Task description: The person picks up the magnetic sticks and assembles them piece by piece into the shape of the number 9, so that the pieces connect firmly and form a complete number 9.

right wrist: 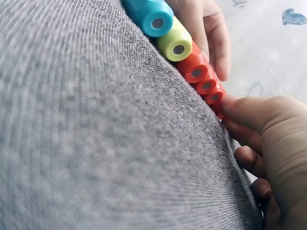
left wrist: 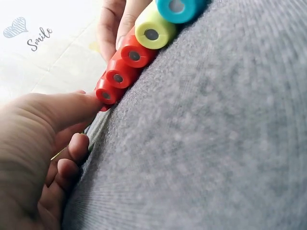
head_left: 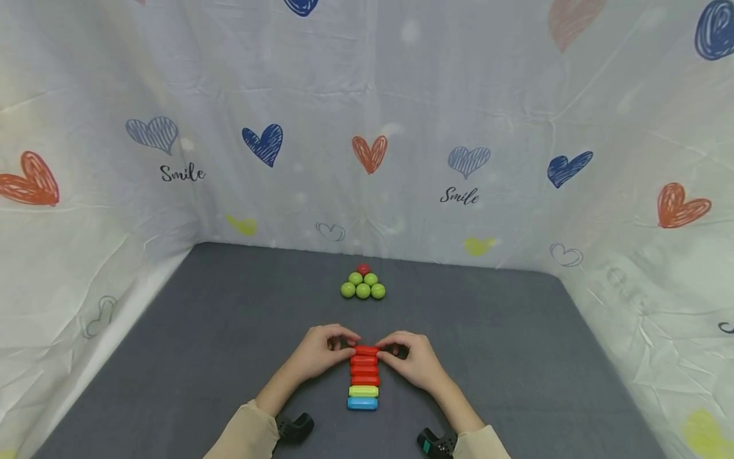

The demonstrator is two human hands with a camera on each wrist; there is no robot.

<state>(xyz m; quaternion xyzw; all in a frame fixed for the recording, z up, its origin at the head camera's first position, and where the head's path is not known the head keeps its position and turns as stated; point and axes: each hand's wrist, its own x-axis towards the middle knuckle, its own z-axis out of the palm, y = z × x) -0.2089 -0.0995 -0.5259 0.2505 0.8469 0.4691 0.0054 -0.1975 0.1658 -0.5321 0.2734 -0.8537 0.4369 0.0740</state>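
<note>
Blocks lay on the cloth, the farthest between left hand and right hand, with balls behind.

A dark grey, fabric-surfaced counter is bounded at the rear and both sides by a creased white curtain, on which blue and orange hearts and the black word "Smile" are printed. Toward the rear, five light-green balls are grouped in a triangle with one red ball at the apex.

"Smile" twice on white curtain
</note>
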